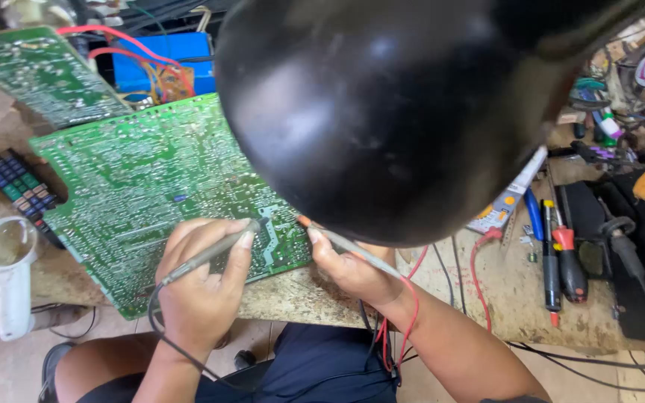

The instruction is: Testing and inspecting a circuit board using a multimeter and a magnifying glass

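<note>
I judge I'm mid-probing: my left hand [199,287] pinches the black test probe [214,254] and my right hand [352,270] the red-tipped probe [345,242], both tips on the green circuit board [143,186] at the bench edge, so next calls for steady contact.

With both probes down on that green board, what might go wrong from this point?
1. The left hand and right hand hold the black probe and red probe close together over dense solder joints on the circuit board; a slip might bridge neighbouring points.
2. The board overhangs the workbench edge, so pressure may tip it.
3. The black lamp shade blocks part of the view.
</note>
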